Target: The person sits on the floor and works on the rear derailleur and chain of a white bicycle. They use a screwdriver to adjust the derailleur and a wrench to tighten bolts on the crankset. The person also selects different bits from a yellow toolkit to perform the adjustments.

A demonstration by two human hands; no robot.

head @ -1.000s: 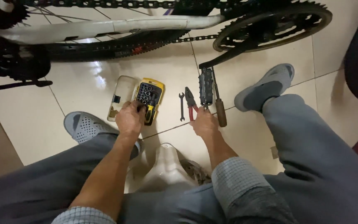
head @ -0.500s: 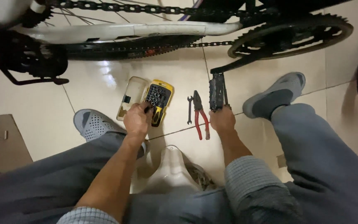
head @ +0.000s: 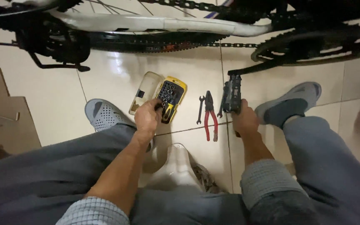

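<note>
**Here, two hands work on the floor beside a bicycle**

Farthest left lies flat brown cardboard (head: 5, 112), well apart from either hand. Next comes a grey perforated shoe (head: 103, 114), just left of the left hand (head: 148, 118). That hand reaches into a yellow socket set case (head: 169, 98), its clear lid (head: 144, 92) folded open to the left; the fingertips pinch at a piece inside, though whether they actually hold it cannot be told. Right of that grip, on the tile, lie a small spanner (head: 199, 110) and red-handled pliers (head: 210, 116), between the two hands. The right hand (head: 244, 121) is closed around the near end of the black bicycle pedal (head: 232, 93), which hangs from the crank below the chainring (head: 317, 43). Right of this grip sits a second grey shoe (head: 290, 104).
</note>
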